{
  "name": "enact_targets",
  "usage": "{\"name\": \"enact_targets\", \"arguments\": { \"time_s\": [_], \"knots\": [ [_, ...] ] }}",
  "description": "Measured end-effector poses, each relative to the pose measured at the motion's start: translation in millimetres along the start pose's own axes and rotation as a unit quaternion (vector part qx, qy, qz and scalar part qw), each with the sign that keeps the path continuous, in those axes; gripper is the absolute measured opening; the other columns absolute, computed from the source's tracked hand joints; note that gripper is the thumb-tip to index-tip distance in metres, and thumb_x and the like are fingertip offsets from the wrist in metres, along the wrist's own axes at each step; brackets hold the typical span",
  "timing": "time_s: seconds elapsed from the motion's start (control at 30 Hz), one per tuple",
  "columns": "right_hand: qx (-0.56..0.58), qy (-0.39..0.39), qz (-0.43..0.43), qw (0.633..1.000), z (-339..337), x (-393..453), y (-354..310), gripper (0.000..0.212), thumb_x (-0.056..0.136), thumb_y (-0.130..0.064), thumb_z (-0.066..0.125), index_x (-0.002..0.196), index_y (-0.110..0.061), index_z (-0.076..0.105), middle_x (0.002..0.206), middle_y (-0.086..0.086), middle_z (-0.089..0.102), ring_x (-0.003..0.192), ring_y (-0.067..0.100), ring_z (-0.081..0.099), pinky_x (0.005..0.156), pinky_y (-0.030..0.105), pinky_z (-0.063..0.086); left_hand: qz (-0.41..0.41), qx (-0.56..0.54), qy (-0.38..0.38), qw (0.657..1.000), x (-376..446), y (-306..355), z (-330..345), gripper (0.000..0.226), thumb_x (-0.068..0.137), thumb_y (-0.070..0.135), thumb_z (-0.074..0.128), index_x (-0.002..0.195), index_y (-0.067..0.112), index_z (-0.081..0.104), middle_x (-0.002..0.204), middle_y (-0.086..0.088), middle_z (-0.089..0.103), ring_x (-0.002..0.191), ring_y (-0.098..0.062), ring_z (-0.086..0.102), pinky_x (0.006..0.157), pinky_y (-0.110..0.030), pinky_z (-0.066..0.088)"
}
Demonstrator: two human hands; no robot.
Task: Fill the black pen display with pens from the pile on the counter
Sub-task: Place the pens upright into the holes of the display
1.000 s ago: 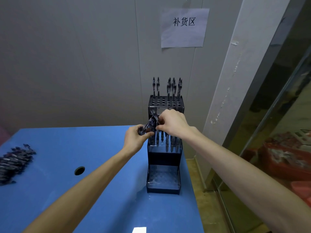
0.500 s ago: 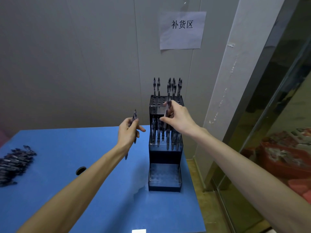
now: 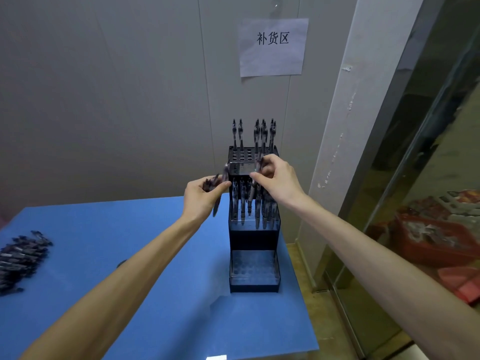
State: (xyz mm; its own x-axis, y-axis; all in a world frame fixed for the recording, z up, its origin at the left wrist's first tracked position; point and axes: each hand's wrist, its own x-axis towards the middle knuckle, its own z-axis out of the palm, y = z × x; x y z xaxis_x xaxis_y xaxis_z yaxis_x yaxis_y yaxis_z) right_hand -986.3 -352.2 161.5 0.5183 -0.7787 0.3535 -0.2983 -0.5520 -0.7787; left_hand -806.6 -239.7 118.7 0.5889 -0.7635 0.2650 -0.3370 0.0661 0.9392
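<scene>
The black tiered pen display stands at the right edge of the blue counter. Several pens stick up from its top tier and several more fill the middle tier. My left hand is just left of the display and grips a few dark pens. My right hand pinches a single pen upright at the front of the top tier, over the middle tier. The pile of pens lies at the counter's far left.
A round hole in the counter is partly hidden by my left forearm. A paper sign hangs on the wall behind. The counter's right edge drops to the floor beside a glass partition.
My left hand has moved right, closer to the display, with its pens. My right hand has lifted slightly with the single pen at the top tier's front.
</scene>
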Motion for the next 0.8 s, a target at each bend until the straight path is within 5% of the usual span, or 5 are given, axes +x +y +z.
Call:
{"name": "enact_targets", "arguments": {
  "time_s": [0.07,0.23,0.37,0.57,0.8],
  "knots": [
    [-0.004,-0.002,-0.005,1.000,2.7,-1.3,1.2,0.022,0.091,-0.031,0.075,0.107,-0.022,0.064,0.084,-0.008,0.074,0.084,0.007,0.070,0.083,0.033,0.058,0.002,-0.005,-0.002,1.000,2.3,-0.8,-0.2,0.019,0.086,0.032,0.082,0.084,0.014,0.077,0.057,0.011,0.065,0.058,0.006,0.056,0.062,-0.016,0.042],
    [-0.068,-0.019,-0.025,0.997,10.6,-3.2,3.3,0.027,0.094,-0.043,0.069,0.111,-0.021,0.072,0.091,-0.010,0.075,0.086,0.007,0.070,0.085,0.038,0.059,0.006,0.035,-0.016,0.999,6.8,-9.7,2.8,0.048,0.077,0.060,0.080,0.086,0.013,0.073,0.083,-0.017,0.071,0.074,-0.012,0.060,0.078,-0.049,0.057],
    [-0.117,-0.020,-0.041,0.992,15.7,-3.7,3.8,0.027,0.092,-0.045,0.072,0.109,-0.024,0.074,0.090,-0.012,0.074,0.084,0.006,0.069,0.082,0.037,0.060,0.016,0.060,-0.017,0.998,3.6,-4.4,5.4,0.029,0.085,0.039,0.081,0.072,0.016,0.069,0.052,0.012,0.044,0.054,-0.008,0.033,0.057,-0.031,0.030],
    [-0.151,-0.014,-0.044,0.987,19.5,-5.9,5.7,0.030,0.091,-0.042,0.073,0.115,-0.026,0.067,0.099,-0.010,0.077,0.090,0.008,0.071,0.086,0.034,0.058,0.010,0.076,-0.020,0.997,0.5,-10.3,7.9,0.013,0.080,0.042,0.084,0.081,0.031,0.079,0.070,0.006,0.070,0.060,-0.014,0.049,0.061,-0.035,0.041],
    [-0.122,-0.006,-0.028,0.992,23.6,-7.6,10.6,0.028,0.091,-0.041,0.074,0.112,-0.024,0.068,0.093,-0.010,0.077,0.086,0.008,0.070,0.084,0.032,0.057,-0.001,0.067,-0.030,0.997,-5.5,-7.2,10.0,0.010,0.082,0.031,0.085,0.080,0.023,0.079,0.071,0.019,0.072,0.061,0.006,0.057,0.064,-0.021,0.042]
  ]
}}
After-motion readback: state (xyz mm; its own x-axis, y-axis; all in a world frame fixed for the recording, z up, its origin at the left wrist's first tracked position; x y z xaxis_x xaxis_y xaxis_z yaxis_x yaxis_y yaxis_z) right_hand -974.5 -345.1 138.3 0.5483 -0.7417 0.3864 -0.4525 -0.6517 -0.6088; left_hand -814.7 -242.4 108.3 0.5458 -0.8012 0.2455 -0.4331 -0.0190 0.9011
